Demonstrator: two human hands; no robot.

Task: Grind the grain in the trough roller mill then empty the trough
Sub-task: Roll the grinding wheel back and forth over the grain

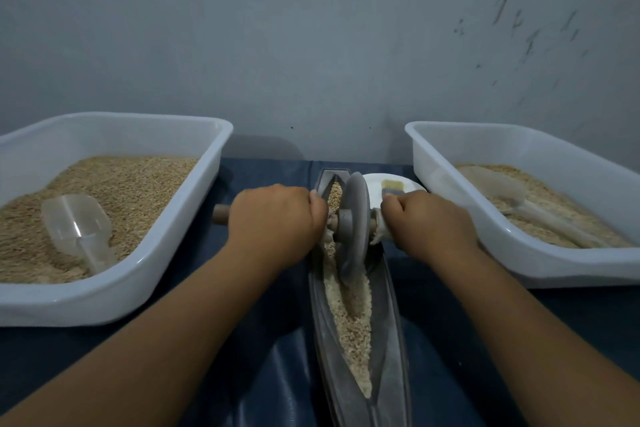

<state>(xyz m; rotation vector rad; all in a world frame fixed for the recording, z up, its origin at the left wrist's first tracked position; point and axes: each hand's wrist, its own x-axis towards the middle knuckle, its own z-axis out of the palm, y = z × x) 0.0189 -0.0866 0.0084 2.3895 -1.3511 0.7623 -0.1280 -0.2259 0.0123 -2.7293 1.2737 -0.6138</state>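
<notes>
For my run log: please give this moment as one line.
step: grinding | left hand: grips axle | right hand: grips axle | wheel: in trough | grain: partly crushed

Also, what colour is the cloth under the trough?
Dark blue cloth, clearest in the head view, beneath the trough.

**Mill between two tubs**

The trough (360, 315) runs front to back at centre, grain (349, 308) in it, the roller wheel (353, 225) standing in its far half. Left tub (114, 288) holds grain and a scoop (78, 225); right tub (519, 253) another scoop (512, 198). A dish (391, 185) with a brush (393, 185) sits behind the wheel.
</notes>
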